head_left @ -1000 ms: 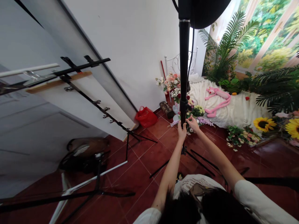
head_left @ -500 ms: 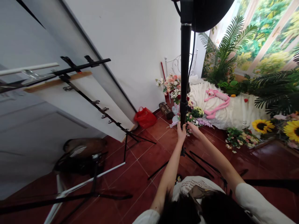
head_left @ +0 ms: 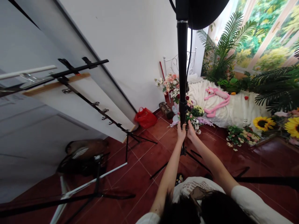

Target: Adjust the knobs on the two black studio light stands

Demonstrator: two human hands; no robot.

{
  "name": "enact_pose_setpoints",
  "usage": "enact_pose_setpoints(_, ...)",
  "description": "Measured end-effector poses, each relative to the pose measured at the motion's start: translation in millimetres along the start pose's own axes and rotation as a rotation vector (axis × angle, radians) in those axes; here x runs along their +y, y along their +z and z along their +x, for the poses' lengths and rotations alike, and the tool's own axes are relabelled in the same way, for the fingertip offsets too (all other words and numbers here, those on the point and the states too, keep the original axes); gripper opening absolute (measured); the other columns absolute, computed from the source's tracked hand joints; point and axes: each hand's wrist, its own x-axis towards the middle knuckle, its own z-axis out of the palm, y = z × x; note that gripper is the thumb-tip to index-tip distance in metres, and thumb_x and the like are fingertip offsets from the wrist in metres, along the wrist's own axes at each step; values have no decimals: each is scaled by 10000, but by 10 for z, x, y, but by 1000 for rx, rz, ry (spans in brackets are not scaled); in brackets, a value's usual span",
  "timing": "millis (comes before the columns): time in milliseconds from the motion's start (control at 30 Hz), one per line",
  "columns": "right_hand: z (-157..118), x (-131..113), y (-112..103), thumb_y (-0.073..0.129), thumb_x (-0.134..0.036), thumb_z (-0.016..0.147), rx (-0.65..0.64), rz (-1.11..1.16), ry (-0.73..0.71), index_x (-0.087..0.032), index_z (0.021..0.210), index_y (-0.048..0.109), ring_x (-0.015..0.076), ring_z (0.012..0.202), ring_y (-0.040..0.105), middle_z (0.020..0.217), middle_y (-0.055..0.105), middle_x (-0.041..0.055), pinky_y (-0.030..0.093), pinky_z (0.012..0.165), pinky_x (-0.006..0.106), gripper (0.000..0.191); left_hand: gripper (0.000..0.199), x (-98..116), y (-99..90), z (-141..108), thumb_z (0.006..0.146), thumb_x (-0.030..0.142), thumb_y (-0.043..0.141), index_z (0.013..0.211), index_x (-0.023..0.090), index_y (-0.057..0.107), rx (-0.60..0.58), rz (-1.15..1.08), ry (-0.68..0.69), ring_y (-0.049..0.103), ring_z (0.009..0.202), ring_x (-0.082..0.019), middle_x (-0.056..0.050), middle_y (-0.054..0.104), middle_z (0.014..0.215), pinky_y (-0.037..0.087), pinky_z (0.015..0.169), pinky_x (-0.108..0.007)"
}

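A tall black stand (head_left: 182, 71) rises in front of me, with a large dark round head at the top and tripod legs on the floor. My left hand (head_left: 181, 132) is wrapped round its pole, below a joint on the stand. At about the same height, my right hand (head_left: 191, 130) is on the pole's right side, by a small dark part there. Its fingers point up and look closed against the stand, though their tips are partly hidden. A black cable (head_left: 190, 53) hangs beside the pole.
Flowers (head_left: 171, 84) and a white-covered bed (head_left: 243, 112) with a pink plush toy (head_left: 218, 98) lie beyond the stand. A red bag (head_left: 146, 117) sits by the wall. To the left are a clipped board rack (head_left: 93, 102) and a white pole (head_left: 93, 180). Sunflowers (head_left: 263, 123) stand at right.
My right hand has moved in closer to the pole, its fingers now pointing up. My left hand keeps its hold. The view has shifted slightly, and the pole appears a little further left.
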Motion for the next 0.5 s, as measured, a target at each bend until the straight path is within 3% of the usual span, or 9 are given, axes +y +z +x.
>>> enact_pose_setpoints(133,-6,-88,-31,561,-787,681,132,20,37,-237,635,384,122,621,522,611,501,-39,455,577,225,580,569,-16,-1,7,863,700,432,1056,194,604,13,26,-3,635,1000,-212,-101,659,971,517,906,-358)
enact_pose_setpoints(333,52,-126,-44,609,-757,694,280,-218,-57,-242,555,257,96,517,305,525,293,-71,326,494,224,640,573,-14,-9,6,866,698,427,1022,175,601,-9,20,24,630,949,-203,-109,654,988,515,899,-357)
enact_pose_setpoints(500,84,-143,-31,594,-734,740,311,-346,-58,-260,554,255,111,502,307,498,296,-65,304,472,251,612,528,31,-15,-4,880,668,436,1029,186,591,-10,1,54,626,963,-204,-105,654,1011,503,916,-365)
